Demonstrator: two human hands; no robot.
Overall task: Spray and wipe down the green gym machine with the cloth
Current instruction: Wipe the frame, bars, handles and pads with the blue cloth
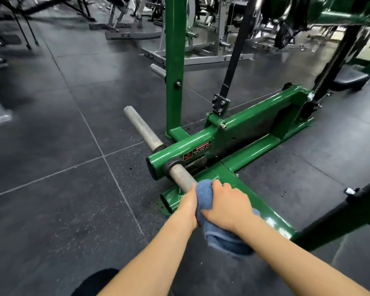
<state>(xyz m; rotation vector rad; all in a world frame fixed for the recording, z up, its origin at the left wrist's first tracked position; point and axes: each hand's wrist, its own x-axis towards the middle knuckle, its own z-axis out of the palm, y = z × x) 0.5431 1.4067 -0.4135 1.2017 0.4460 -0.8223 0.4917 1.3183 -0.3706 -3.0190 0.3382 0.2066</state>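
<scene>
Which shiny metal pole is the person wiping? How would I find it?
Find the green machine on the dark floor. Low at its near end, two grey metal poles stick out sideways. It is the near pole, the one whose end is wrapped in the blue cloth gripped by both hands; the far pole is bare.

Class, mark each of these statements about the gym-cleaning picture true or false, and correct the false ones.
1. Both hands hold the blue cloth. True: the left hand and right hand grip it together.
2. The cloth is wrapped on the near end of a grey metal peg. True.
3. The machine's frame is red. False: it is green.
4. A spray bottle is in the right hand. False: no bottle shows.
5. The floor is dark tile. True.
</scene>
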